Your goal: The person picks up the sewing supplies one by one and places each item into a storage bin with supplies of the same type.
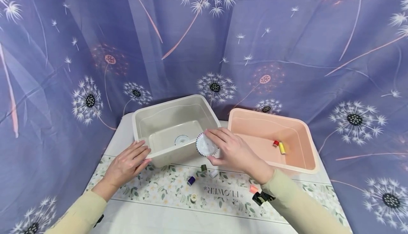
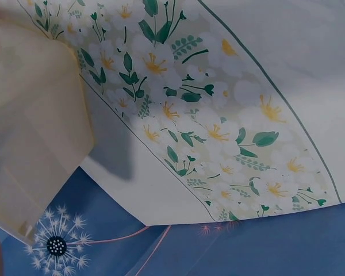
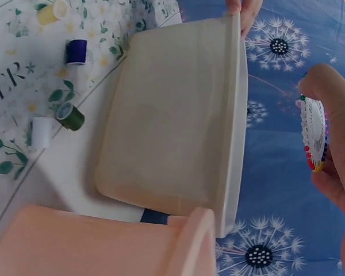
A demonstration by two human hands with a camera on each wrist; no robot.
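My right hand (image 1: 234,150) pinches a round wheel of pearl-headed pins (image 1: 205,144) between thumb and fingers, above the front rim of the grey plastic bin (image 1: 173,152). Seen edge-on in the right wrist view, the pin wheel (image 3: 314,132) shows coloured heads round its white disc. A second pin wheel (image 1: 182,140) lies on the floor of the grey bin. My left hand (image 1: 127,161) holds that bin's rim at the near left corner, its thumb outside and its fingers over the edge. The left wrist view shows mostly table cover, with the bin's wall (image 2: 34,126) at its left.
A peach bin (image 1: 255,145) stands at right with a red thread spool (image 1: 276,143) and a yellow one (image 1: 282,148) inside. On the floral table cover lie blue (image 1: 191,181), green (image 1: 203,168), white (image 1: 213,173), cream (image 1: 193,198) and orange (image 1: 253,189) spools. A dandelion-print curtain (image 1: 178,60) hangs behind.
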